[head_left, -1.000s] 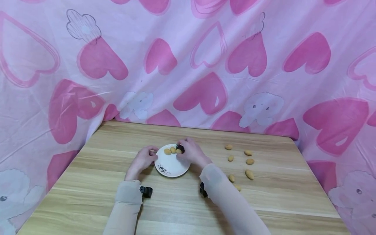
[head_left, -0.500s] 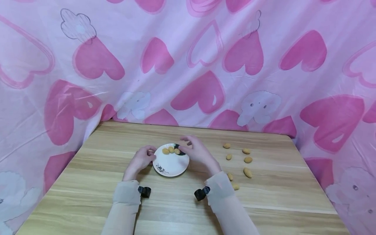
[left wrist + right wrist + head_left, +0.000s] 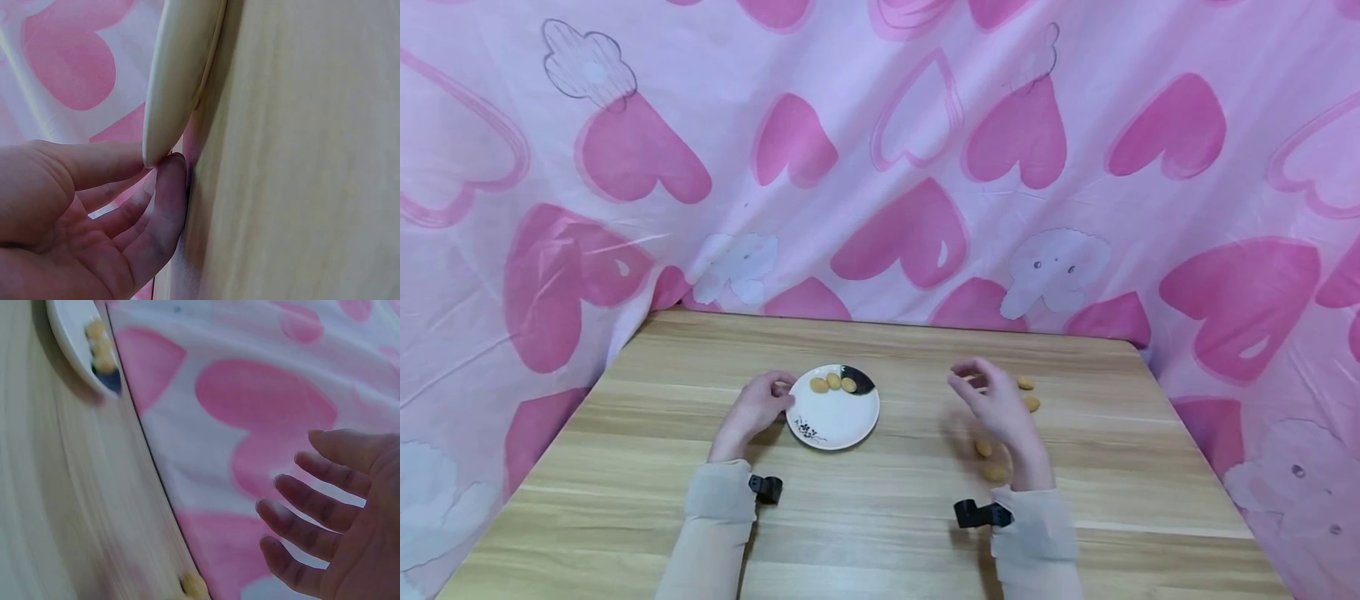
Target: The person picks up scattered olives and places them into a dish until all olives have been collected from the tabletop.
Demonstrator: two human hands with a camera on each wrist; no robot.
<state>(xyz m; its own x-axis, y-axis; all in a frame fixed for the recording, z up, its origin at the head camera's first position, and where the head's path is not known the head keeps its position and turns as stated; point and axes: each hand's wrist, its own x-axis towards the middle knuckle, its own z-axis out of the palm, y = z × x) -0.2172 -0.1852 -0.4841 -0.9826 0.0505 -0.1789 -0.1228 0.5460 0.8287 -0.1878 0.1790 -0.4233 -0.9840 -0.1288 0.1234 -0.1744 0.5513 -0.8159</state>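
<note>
My left hand (image 3: 757, 410) pinches the left rim of a small white plate (image 3: 838, 421) with a dark patch and a black floral print. In the left wrist view the thumb lies against the rim of the plate (image 3: 178, 75), with fingers beneath it. Near the plate's far edge sit 3 tan, oval nuts (image 3: 834, 381) that look like almonds in the shell. My right hand (image 3: 997, 407) hovers over the table on the right, fingers spread and loosely bent, holding nothing. More such nuts (image 3: 983, 447) lie around and below it; the hand hides some.
The wooden table (image 3: 880, 517) backs onto a pink heart-print cloth (image 3: 895, 233), which hangs on the left and right sides too. Two nuts (image 3: 1032, 404) show just beyond my right hand. Black wrist cameras (image 3: 981, 514) stick out from both cuffs.
My right hand has left the plate's far right edge and moved right to above the loose nuts. The left hand keeps its place at the plate's rim. The head view has shifted slightly.
</note>
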